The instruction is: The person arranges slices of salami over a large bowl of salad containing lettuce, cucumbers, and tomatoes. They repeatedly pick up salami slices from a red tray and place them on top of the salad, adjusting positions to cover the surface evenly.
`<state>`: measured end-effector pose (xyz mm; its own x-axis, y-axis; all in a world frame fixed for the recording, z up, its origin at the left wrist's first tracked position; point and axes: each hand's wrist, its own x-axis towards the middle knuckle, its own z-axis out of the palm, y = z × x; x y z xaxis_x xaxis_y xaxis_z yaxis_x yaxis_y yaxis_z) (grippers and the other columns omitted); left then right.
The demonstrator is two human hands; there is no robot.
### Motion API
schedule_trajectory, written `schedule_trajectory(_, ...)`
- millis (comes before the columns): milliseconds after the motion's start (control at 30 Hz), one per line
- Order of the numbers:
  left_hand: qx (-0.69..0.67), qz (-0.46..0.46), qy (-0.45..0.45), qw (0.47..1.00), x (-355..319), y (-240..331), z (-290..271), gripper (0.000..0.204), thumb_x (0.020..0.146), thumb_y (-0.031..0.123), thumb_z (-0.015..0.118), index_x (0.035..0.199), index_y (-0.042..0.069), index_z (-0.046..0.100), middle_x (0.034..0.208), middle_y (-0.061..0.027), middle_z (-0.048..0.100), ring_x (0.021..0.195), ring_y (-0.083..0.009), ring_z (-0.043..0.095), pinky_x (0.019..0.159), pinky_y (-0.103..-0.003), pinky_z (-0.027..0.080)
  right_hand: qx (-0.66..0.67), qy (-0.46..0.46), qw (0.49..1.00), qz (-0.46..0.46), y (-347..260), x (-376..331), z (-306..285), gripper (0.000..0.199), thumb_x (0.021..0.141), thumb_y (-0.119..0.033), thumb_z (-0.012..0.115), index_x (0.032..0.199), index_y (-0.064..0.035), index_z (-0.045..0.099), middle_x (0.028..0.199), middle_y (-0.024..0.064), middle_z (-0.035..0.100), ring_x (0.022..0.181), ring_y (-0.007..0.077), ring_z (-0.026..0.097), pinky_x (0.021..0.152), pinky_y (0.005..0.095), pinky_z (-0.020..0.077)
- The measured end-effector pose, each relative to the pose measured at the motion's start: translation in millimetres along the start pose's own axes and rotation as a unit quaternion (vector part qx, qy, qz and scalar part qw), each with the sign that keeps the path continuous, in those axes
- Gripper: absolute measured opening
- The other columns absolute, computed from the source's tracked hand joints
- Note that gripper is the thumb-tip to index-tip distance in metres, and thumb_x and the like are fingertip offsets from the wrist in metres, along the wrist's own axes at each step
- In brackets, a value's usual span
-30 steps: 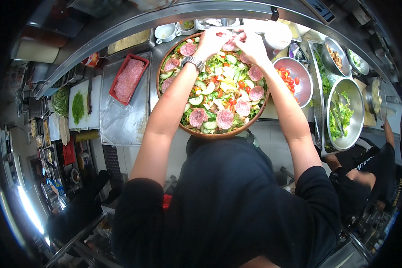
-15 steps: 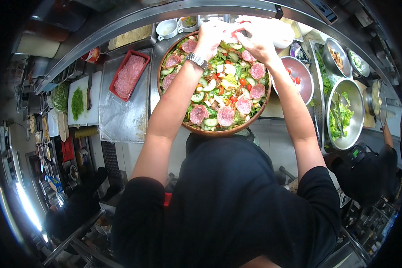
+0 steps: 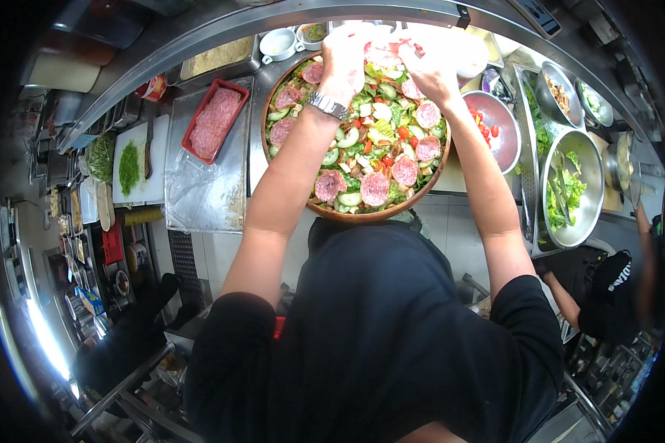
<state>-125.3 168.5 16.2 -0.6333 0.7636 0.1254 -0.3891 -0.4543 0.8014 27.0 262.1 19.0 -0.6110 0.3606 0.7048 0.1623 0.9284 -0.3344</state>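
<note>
A large round wooden bowl (image 3: 445, 164) holds a salad of lettuce, cucumber slices, cherry tomatoes and pale cubes, with salami slices (image 3: 374, 189) spaced around its edge. Over the bowl's far side, my left hand (image 3: 345, 66) and my right hand (image 3: 430, 72) face each other, fingers closed on a pink salami slice (image 3: 381, 55) between them. Bright light washes out the fingertips, so the exact grip is hard to see. Left of the bowl lies a red tray (image 3: 205, 155) filled with stacked salami, resting on a metal sheet (image 3: 207, 196).
Right of the bowl stand a metal bowl (image 3: 507, 151) of cherry tomatoes and a steel bowl (image 3: 597, 199) with lettuce and tongs. White cups (image 3: 278, 46) line the back. A metal shelf edge (image 3: 273, 21) spans above. Another person (image 3: 606, 295) is at the right.
My hands have moved slightly apart, and the salami slice shows more between them. At the right, the other person has shifted and an arm shows lower down.
</note>
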Motion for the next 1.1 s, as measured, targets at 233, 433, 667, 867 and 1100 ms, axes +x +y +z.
schedule_trajectory(233, 0.121, 0.123, 0.016, 0.985, -16, 23, 17, 0.007, 0.091, 0.001, 0.070, 0.096, -0.004, 0.072, 0.089, -0.0088, 0.075, 0.079, -0.0150, 0.070, 0.073, -0.028, 0.057, -0.068, -0.031, 0.995, -0.067, -21, 11, -8, 0.026, 0.089, -0.019, 0.072, 0.112, -0.0077, 0.073, 0.099, 0.0108, 0.072, 0.090, 0.0235, 0.067, 0.083, 0.0395, 0.0535)
schedule_trajectory(433, 0.269, 0.186, -0.048, 0.944, -25, 41, 15, 0.013, 0.097, 0.003, 0.065, 0.104, -0.004, 0.073, 0.092, -0.0070, 0.074, 0.082, -0.0111, 0.068, 0.072, -0.026, 0.055, 0.097, -0.108, 0.975, 0.170, -39, 18, -23, 0.031, 0.097, -0.031, 0.070, 0.118, -0.0082, 0.073, 0.105, 0.0122, 0.076, 0.095, 0.0238, 0.070, 0.089, 0.0357, 0.0540)
schedule_trajectory(667, 0.404, 0.358, -0.108, 0.835, -20, 44, 10, 0.016, 0.093, 0.011, 0.072, 0.100, -0.003, 0.077, 0.092, -0.0082, 0.077, 0.077, -0.0125, 0.069, 0.073, -0.028, 0.055, 0.132, -0.044, 0.978, 0.156, -26, 16, -17, 0.032, 0.092, -0.026, 0.076, 0.113, -0.0018, 0.073, 0.098, 0.0115, 0.076, 0.089, 0.0170, 0.067, 0.089, 0.0330, 0.0523)
schedule_trajectory(867, 0.291, 0.152, -0.078, 0.941, -34, 50, 21, 0.020, 0.091, 0.011, 0.077, 0.103, -0.004, 0.075, 0.094, -0.0081, 0.077, 0.081, -0.0107, 0.070, 0.076, -0.026, 0.056, 0.194, -0.068, 0.957, 0.205, -24, 18, -30, 0.030, 0.092, -0.020, 0.077, 0.108, 0.0040, 0.072, 0.097, 0.0110, 0.076, 0.087, 0.0127, 0.068, 0.085, 0.0302, 0.0536)
schedule_trajectory(1100, 0.291, 0.102, -0.128, 0.943, -36, 61, 31, 0.025, 0.089, 0.008, 0.080, 0.109, -0.005, 0.073, 0.095, -0.0085, 0.077, 0.085, -0.0100, 0.071, 0.080, -0.025, 0.057, 0.292, -0.045, 0.930, 0.220, -17, 20, -37, 0.021, 0.092, -0.010, 0.079, 0.106, 0.0029, 0.070, 0.100, 0.0082, 0.075, 0.093, 0.0111, 0.069, 0.089, 0.0267, 0.0547)
